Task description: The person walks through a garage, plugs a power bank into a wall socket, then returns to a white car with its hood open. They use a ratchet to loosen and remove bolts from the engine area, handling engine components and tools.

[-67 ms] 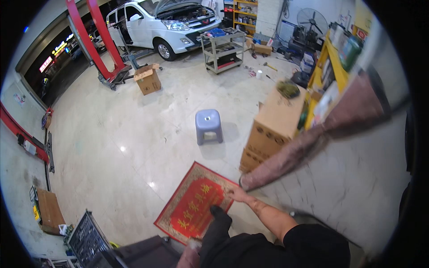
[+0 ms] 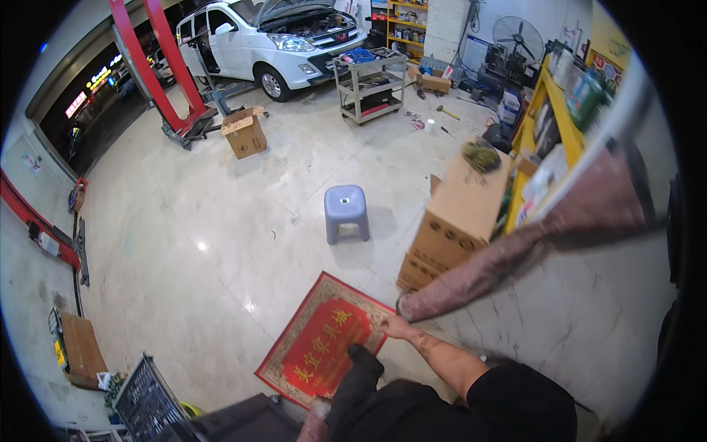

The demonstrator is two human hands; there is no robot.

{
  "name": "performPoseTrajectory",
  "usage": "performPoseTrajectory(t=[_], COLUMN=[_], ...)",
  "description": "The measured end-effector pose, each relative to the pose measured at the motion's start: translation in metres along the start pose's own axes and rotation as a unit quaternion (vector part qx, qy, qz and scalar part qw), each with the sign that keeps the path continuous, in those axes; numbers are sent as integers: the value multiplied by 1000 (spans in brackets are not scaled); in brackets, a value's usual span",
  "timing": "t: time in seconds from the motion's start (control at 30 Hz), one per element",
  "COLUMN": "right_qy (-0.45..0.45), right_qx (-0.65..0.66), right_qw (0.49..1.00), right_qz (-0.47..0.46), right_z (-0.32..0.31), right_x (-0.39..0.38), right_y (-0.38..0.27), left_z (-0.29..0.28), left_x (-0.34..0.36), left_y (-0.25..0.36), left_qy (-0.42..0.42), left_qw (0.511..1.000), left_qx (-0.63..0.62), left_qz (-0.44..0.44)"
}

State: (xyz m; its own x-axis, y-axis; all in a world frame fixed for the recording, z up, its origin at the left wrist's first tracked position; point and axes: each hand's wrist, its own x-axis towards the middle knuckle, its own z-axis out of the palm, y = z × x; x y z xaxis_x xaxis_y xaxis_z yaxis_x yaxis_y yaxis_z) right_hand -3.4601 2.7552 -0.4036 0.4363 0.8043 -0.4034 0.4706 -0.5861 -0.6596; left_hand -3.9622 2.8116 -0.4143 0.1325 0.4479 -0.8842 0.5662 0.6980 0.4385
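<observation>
A red doormat (image 2: 319, 328) with yellow lettering and a patterned border lies on the floor before me. My right hand (image 2: 398, 327) is closed on its right edge, with the bare arm stretched out from a black sleeve. My foot in a dark shoe (image 2: 362, 355) covers part of the mat. By the near corner of the mat is a blurred pinkish shape (image 2: 318, 409); I cannot make out whether it is my left hand, and no fingers show. A long maroon roll-like piece (image 2: 471, 267) slants down from the right, its end next to the mat's right corner.
Ahead stands a blue plastic stool (image 2: 346, 212). Stacked cartons (image 2: 458, 210) and yellow shelving (image 2: 557, 114) line the right. Farther off are a tool cart (image 2: 370, 85), an open carton (image 2: 244, 134), a red lift post (image 2: 169, 70) and a white van (image 2: 272, 44) with its hood up.
The view has shifted slightly, so the whole scene sits a little lower. My right hand stays on the mat's edge.
</observation>
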Motion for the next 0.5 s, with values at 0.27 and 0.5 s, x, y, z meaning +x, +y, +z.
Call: performPoseTrajectory(t=[0.27,0.5], right_qy=[81,59], right_qx=[-97,-44], right_qw=[978,940], right_qz=[166,335], right_z=[-69,-134], right_x=[122,358], right_y=[91,57], left_z=[-73,-79], left_x=[145,322], left_y=[360,649], left_qy=[-1,-45], left_qw=[992,976], left_qx=[81,197], left_qz=[95,82])
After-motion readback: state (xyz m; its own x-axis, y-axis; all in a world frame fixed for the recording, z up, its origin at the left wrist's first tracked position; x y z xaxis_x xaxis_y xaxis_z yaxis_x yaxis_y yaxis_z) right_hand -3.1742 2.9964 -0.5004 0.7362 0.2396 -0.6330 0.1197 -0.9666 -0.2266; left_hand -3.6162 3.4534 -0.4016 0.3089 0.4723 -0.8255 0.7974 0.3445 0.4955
